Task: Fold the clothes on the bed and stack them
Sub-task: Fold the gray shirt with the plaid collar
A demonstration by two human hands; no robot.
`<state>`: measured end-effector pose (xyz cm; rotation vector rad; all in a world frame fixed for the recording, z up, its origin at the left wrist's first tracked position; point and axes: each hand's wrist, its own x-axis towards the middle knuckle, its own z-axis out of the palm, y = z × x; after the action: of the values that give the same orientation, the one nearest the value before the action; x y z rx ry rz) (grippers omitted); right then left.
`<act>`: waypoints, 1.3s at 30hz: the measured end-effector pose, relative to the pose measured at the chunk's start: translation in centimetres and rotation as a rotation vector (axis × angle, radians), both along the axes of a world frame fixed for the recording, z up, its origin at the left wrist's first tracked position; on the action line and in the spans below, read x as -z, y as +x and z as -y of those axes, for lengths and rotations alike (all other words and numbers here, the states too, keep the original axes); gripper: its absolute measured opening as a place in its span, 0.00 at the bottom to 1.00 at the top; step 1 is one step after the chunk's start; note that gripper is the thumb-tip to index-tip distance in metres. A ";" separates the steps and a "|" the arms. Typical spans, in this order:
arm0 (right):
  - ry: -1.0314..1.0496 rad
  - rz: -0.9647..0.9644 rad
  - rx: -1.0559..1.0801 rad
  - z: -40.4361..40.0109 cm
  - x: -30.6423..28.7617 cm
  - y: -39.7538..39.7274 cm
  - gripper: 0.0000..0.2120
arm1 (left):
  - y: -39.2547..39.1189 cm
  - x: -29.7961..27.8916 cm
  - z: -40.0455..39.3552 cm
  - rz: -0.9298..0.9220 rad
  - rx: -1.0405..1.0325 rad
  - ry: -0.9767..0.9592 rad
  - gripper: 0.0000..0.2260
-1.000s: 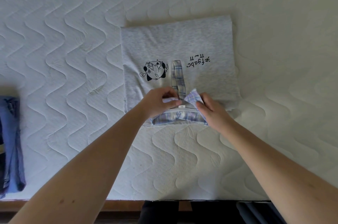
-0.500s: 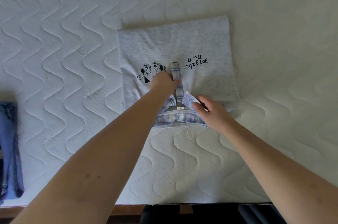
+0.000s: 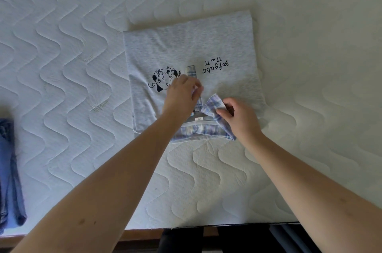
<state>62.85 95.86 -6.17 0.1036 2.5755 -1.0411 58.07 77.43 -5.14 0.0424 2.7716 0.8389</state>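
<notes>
Two hands on grey shirt point(image 3: 192, 50) at bed point(image 3: 62, 66) centre, left hand point(image 3: 183, 95) still pinching plaid placket point(image 3: 192, 73) toward 12 o'clock, right hand point(image 3: 237, 116) keeps gripping plaid collar point(image 3: 213, 104), little changed.

A folded shirt point(image 3: 206, 46) lies on the mattress point(image 3: 62, 46), its collar point(image 3: 206, 128) on the near edge under both hands — well apart, far left, lies another garment point(image 3: 10, 170).
</notes>
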 end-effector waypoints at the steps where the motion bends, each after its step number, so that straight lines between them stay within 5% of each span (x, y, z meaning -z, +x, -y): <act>1: 0.045 -0.009 -0.024 0.1 0.1 -0.2 0.12 | 0.3 0.0 -0.2 0.003 0.109 0.048 0.10; 4: 0.220 -0.069 -0.025 -0.4 0.1 0.0 0.21 | 1.5 0.7 -0.7 0.118 0.255 0.026 0.17; 7: 0.243 -0.192 0.039 -1.3 -0.4 1.2 0.16 | 3.0 0.9 -0.7 0.069 0.221 -0.011 0.16; 10: 0.198 -0.271 0.103 -1.9 -1.1 3.3 0.09 | 4.4 0.1 -0.2 -0.001 0.046 0.063 0.11; 16: 0.260 -0.052 0.067 -0.6 -1.0 7.6 0.24 | 9.0 -2.3 3.2 0.016 -0.438 0.119 0.12; 20: 0.256 0.072 0.205 0.8 -0.7 7.7 0.24 | 13.1 -2.2 4.6 0.220 -0.689 0.035 0.19; 24: 0.251 0.119 0.269 1.2 -0.7 7.2 0.20 | 14.1 -1.7 3.9 0.429 -0.837 0.266 0.23; 29: 0.221 0.134 0.283 1.4 -1.2 7.2 0.22 | 13.2 -1.1 2.3 0.401 -1.056 0.514 0.18; 39: -0.009 0.038 0.435 -0.6 -1.4 6.6 0.16 | 13.1 -0.6 3.0 0.355 -1.121 0.535 0.12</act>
<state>69.45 96.51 -4.81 0.6993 2.5722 -1.1786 71.16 74.39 -4.58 -1.4824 1.9912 1.5730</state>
